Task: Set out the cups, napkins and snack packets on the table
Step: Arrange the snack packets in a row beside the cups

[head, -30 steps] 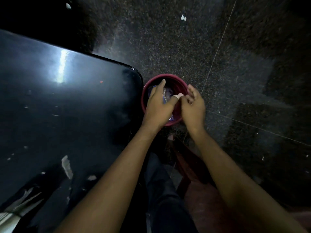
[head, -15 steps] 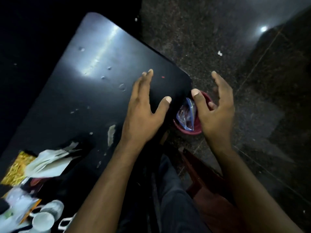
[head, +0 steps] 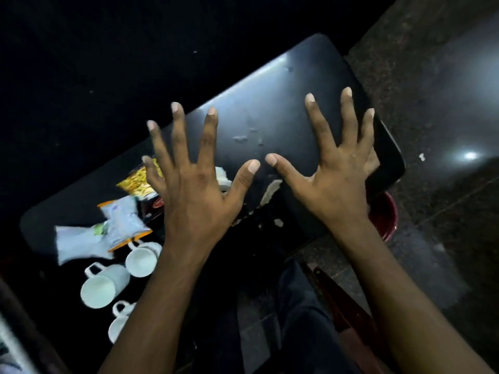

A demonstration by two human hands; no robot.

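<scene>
Both hands are up over the black table [head: 270, 109], backs to the camera. The left hand [head: 194, 190] has its fingers spread wide and holds nothing. The right hand [head: 332, 174] is spread wide too and holds nothing.

On the left part of the table lie the snack packets: a yellow packet [head: 136, 180], a white and orange packet [head: 122, 222] and a white packet [head: 78, 245]. The white one looks blurry, so it may be a napkin. Three white cups [head: 104, 284] lie on their sides near the table's front edge, just beside the packets.

A red bucket [head: 384, 217] stands on the floor by the table's right corner, under the right wrist.
</scene>
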